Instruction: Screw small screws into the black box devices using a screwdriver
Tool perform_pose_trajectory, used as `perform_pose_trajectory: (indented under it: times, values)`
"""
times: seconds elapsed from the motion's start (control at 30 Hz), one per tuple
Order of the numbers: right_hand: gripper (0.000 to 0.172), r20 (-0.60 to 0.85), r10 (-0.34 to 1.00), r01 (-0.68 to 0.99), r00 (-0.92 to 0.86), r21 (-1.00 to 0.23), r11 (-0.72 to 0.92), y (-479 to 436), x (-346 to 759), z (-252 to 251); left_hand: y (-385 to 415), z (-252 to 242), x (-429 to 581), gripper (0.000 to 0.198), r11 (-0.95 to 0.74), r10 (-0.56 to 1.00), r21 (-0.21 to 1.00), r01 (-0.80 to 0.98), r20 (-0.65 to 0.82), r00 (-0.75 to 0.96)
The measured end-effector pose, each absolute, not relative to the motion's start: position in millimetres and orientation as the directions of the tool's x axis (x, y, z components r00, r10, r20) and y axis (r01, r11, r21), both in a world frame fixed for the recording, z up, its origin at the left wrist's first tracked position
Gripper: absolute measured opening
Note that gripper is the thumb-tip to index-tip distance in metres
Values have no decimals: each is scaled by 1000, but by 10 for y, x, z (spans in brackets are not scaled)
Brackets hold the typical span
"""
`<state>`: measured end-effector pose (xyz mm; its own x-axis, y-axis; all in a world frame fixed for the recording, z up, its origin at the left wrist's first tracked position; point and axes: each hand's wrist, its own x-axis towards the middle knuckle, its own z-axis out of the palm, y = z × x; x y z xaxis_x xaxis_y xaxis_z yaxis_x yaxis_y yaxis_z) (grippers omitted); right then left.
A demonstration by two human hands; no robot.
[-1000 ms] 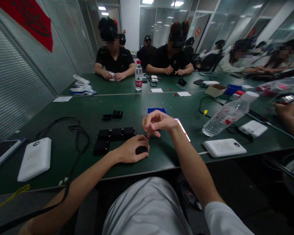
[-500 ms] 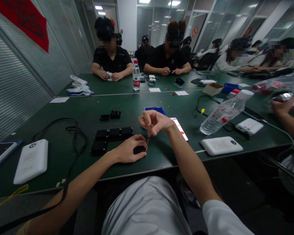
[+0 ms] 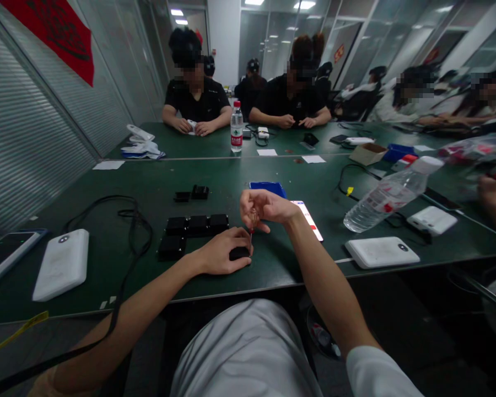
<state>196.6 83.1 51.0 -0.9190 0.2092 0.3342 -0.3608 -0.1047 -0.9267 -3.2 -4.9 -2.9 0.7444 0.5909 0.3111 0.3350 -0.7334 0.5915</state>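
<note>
My left hand (image 3: 221,252) rests on the green table, closed around a small black box (image 3: 240,253) and pressing it down. Above it, my right hand (image 3: 270,208) grips a small screwdriver (image 3: 252,223) with a clear and red handle. The screwdriver stands nearly upright, its thin shaft reaching down to the box's right end; the tip's exact contact is too small to tell. Several similar black boxes (image 3: 198,224) with shiny corners sit in a group left of my left hand. Farther back lie two open black parts (image 3: 200,192).
A blue tray (image 3: 268,189) and a phone (image 3: 310,221) lie behind my right hand. To the right are a tilted water bottle (image 3: 386,196) and a white power bank (image 3: 382,252). A black cable (image 3: 143,242) and another white power bank (image 3: 62,266) are at left. Co-workers sit opposite.
The whole view has shifted slightly. My right thumb has moved off the screwdriver handle a little, and the screwdriver stands more upright. My left hand keeps the black box in place.
</note>
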Motion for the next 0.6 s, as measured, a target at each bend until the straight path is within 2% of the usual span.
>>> perform_pose_trajectory:
  times: [0.07,0.2,0.4,0.6]
  values:
    - [51,297,216,-329,-930,-936,-128,829,1960,511,-50,-35,-33,5,-742,589,580,335,327,739]
    - [35,245,248,-285,-937,-948,-140,827,1968,512,-46,-45,-37,6,-745,589,577,336,331,737]
    - [23,352,161,-372,-922,-921,-115,825,2011,533,-39,-48,-24,9,-743,602,558,369,316,733]
    - [19,345,136,-366,-929,-911,-187,830,2050,540,-49,-15,-14,9,-732,611,567,377,302,732]
